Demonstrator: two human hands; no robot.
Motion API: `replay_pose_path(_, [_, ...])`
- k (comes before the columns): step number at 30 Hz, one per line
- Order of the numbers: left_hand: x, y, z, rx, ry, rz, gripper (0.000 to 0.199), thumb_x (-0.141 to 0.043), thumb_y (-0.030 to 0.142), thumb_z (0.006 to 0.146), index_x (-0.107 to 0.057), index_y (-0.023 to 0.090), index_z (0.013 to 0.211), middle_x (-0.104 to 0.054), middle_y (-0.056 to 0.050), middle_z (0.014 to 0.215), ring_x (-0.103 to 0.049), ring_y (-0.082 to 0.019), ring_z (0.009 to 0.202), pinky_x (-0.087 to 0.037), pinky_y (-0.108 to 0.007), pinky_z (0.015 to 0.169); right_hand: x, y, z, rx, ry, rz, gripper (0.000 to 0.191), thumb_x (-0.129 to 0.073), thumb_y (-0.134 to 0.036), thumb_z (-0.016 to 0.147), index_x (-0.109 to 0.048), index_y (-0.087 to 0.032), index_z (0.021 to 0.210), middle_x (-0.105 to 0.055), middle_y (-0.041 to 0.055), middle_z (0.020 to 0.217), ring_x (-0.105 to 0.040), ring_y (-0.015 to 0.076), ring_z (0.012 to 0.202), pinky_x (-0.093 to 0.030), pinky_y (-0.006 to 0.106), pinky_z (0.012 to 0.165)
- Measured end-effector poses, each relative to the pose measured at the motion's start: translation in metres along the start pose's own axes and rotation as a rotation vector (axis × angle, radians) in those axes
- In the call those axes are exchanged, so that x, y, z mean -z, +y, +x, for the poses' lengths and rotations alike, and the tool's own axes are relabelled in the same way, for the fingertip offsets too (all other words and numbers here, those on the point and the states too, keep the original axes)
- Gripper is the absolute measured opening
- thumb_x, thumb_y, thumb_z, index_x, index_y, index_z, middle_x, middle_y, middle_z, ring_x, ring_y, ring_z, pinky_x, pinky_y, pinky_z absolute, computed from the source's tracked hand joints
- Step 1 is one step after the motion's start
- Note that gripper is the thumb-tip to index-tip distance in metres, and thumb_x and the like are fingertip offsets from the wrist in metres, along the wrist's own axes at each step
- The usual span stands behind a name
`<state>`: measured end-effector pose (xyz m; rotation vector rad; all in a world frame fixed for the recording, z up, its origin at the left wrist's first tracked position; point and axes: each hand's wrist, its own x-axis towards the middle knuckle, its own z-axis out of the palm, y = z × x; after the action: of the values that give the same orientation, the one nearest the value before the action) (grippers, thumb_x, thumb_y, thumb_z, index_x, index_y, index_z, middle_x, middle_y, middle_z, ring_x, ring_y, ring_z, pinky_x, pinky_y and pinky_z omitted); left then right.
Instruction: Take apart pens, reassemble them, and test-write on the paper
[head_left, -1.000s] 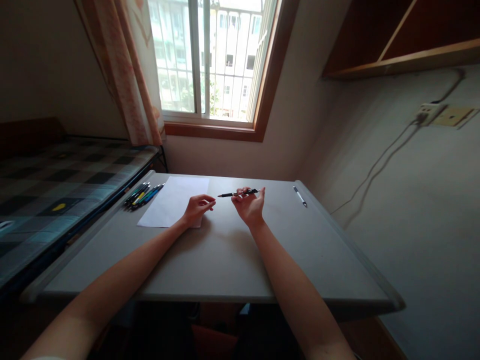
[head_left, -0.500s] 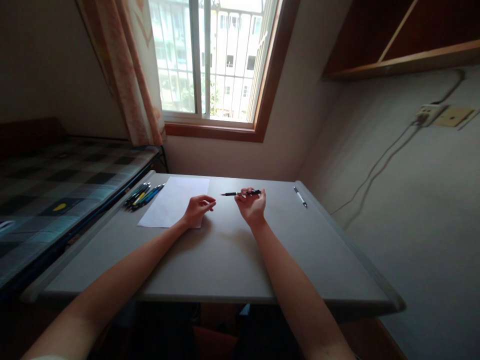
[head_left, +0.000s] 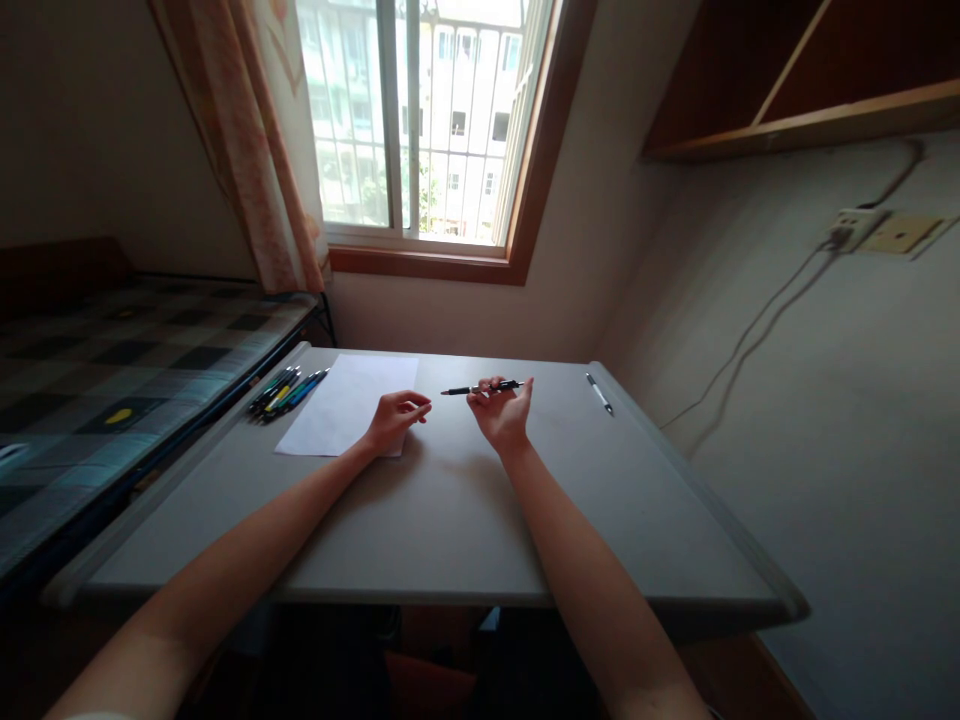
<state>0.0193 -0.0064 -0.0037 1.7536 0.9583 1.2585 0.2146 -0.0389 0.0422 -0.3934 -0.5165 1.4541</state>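
Observation:
My right hand (head_left: 501, 412) is closed around a black pen (head_left: 459, 391) above the desk. The pen lies nearly level across the curled fingers, its point toward the left and its rear end by my thumb. Over the right edge of a white sheet of paper (head_left: 337, 405), my left hand (head_left: 395, 417) is bent with thumb and forefinger tips together. No object shows between those tips. A gap separates the pen's point from my left fingertips.
Several pens and markers (head_left: 285, 394) lie bunched on the left of the grey desk (head_left: 435, 540). A white and black pen (head_left: 600, 394) rests near its right edge. A bed (head_left: 150, 350) stands at the left, with a window (head_left: 420, 120) behind the desk.
In my right hand the pen has shifted very slightly, and the thumb is now raised a little further from its rear end. My left hand stays in place.

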Motion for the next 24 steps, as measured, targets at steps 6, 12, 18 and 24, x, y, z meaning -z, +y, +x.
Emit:
replay_pose_path(6, [0.0,0.0023,0.0001,0.004,-0.003,0.006,0.034,-0.069,0.043,0.066,-0.066,0.013,0.081,-0.067,-0.006,0.074,-0.064,-0.016,0.058,-0.051,-0.025,0.053,0.0002,-0.0001,-0.0014,-0.017,-0.044,0.009,0.061,-0.018,-0.073,0.078,-0.043,-0.02,0.061,-0.047,0.0005,0.062,-0.041,0.0113,0.049,-0.043,0.029,0.052])
replay_pose_path(12, [-0.0002,0.0026,-0.0001,0.006,-0.005,0.008,0.033,-0.069,0.043,0.066,-0.065,0.013,0.08,-0.067,-0.006,0.073,-0.065,-0.016,0.059,-0.051,-0.025,0.053,0.0026,-0.0005,0.0017,0.005,-0.019,0.032,0.057,-0.022,-0.07,0.08,-0.046,-0.02,0.063,-0.049,0.0007,0.064,-0.043,0.011,0.05,-0.043,0.028,0.051])
replay_pose_path(18, [-0.0001,0.0043,-0.0002,0.008,-0.004,0.011,0.033,-0.069,0.043,0.066,-0.065,0.014,0.08,-0.067,-0.005,0.072,-0.065,-0.017,0.059,-0.05,-0.025,0.052,0.0043,-0.0023,0.0045,0.018,0.025,0.007,0.051,-0.02,-0.058,0.087,-0.043,-0.021,0.061,-0.046,-0.001,0.061,-0.042,0.0106,0.048,-0.043,0.028,0.052])
replay_pose_path(24, [-0.0005,0.0012,-0.0001,0.003,-0.01,0.02,0.031,-0.068,0.042,0.068,-0.065,0.014,0.081,-0.067,-0.005,0.074,-0.064,-0.016,0.059,-0.05,-0.026,0.054,0.0026,-0.0034,0.0021,0.019,0.011,-0.002,0.058,-0.02,-0.071,0.079,-0.044,-0.021,0.063,-0.048,-0.0001,0.062,-0.044,0.0113,0.049,-0.044,0.029,0.051])
